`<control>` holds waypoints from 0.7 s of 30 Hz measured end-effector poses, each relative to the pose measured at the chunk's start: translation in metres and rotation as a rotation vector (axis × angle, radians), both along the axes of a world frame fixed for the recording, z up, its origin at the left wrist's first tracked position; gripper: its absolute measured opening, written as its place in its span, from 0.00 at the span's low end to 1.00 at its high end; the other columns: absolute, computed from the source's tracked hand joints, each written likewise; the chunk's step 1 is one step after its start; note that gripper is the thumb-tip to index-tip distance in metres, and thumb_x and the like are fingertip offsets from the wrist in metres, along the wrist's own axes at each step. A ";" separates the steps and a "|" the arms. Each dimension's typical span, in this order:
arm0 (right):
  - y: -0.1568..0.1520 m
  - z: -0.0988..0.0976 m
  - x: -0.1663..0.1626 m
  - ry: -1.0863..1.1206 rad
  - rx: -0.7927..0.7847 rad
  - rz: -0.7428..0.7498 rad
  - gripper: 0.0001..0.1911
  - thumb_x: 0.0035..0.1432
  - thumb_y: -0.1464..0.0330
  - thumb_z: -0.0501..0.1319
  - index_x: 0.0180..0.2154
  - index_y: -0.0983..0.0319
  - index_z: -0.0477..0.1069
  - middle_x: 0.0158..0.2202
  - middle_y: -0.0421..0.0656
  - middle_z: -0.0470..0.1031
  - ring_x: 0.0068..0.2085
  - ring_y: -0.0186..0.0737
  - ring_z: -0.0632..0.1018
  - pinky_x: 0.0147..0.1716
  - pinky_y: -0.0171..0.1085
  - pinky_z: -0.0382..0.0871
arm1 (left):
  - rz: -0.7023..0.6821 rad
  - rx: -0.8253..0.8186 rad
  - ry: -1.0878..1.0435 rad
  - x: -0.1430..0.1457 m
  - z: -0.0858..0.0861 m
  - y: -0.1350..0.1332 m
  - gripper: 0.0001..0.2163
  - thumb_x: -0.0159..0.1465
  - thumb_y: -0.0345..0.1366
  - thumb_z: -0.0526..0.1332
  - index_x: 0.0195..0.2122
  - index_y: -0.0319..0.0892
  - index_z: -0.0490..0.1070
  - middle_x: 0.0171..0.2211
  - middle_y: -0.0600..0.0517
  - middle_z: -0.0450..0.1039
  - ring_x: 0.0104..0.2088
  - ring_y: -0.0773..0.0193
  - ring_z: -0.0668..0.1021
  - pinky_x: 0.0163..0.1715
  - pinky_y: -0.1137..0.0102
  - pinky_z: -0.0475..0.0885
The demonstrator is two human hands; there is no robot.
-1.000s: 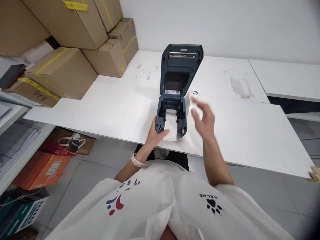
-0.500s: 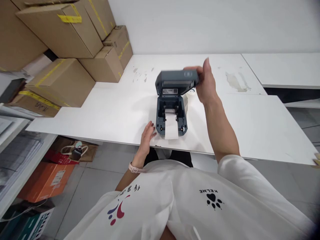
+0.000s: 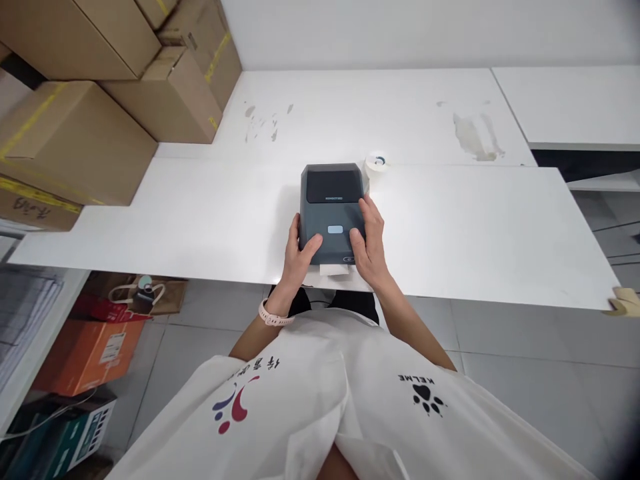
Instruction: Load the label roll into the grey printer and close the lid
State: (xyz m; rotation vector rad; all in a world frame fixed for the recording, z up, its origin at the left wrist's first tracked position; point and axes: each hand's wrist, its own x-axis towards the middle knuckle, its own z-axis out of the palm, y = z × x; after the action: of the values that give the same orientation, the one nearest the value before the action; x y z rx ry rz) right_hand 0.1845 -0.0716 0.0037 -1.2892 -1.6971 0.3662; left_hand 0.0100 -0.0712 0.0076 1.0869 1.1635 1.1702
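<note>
A dark grey label printer (image 3: 325, 217) sits on the white table near its front edge, lid closed. White label paper (image 3: 334, 269) sticks out from its front. My left hand (image 3: 299, 257) grips the printer's left side, thumb on the lid and fingers along the flank. On the opposite side, my right hand (image 3: 370, 247) holds the printer with its thumb on the lid's front right and its fingers along the right edge. Just behind the printer's right back corner stands a white paper roll (image 3: 376, 164).
Cardboard boxes (image 3: 85, 143) are stacked on the table's left end. A white wall runs behind the white table (image 3: 460, 233). An orange box (image 3: 90, 353) and a paper bag (image 3: 170, 293) are below at left. A beige roll (image 3: 625, 302) lies at the right corner.
The printer's raised lid has come down and is closed. My right hand has moved from the lid's upper edge to the printer's right side; my left hand now grips the left side.
</note>
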 end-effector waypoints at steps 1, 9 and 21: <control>-0.001 -0.002 -0.001 0.020 0.005 -0.011 0.30 0.75 0.55 0.45 0.74 0.47 0.45 0.77 0.43 0.48 0.76 0.49 0.53 0.73 0.60 0.53 | 0.000 0.016 0.008 -0.001 -0.001 0.000 0.41 0.64 0.55 0.65 0.74 0.52 0.49 0.76 0.48 0.50 0.75 0.48 0.58 0.73 0.56 0.60; -0.007 0.003 -0.007 0.151 -0.031 -0.020 0.27 0.74 0.57 0.48 0.71 0.49 0.53 0.75 0.45 0.54 0.75 0.49 0.57 0.72 0.57 0.57 | 0.224 0.085 0.242 -0.004 -0.003 -0.024 0.32 0.65 0.56 0.64 0.66 0.51 0.62 0.69 0.45 0.63 0.65 0.54 0.70 0.60 0.62 0.72; -0.006 0.011 -0.010 -0.037 0.052 -0.079 0.22 0.75 0.62 0.41 0.60 0.52 0.66 0.69 0.47 0.65 0.73 0.48 0.62 0.67 0.59 0.61 | -0.368 -0.429 -0.102 -0.006 -0.002 -0.042 0.20 0.59 0.55 0.67 0.26 0.41 0.80 0.17 0.55 0.70 0.18 0.72 0.65 0.22 0.70 0.59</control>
State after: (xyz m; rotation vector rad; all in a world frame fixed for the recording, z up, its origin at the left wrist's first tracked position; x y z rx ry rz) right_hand 0.1747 -0.0771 0.0150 -1.3282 -1.6706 0.2516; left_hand 0.0039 -0.1137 0.0054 0.8524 1.0205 0.6443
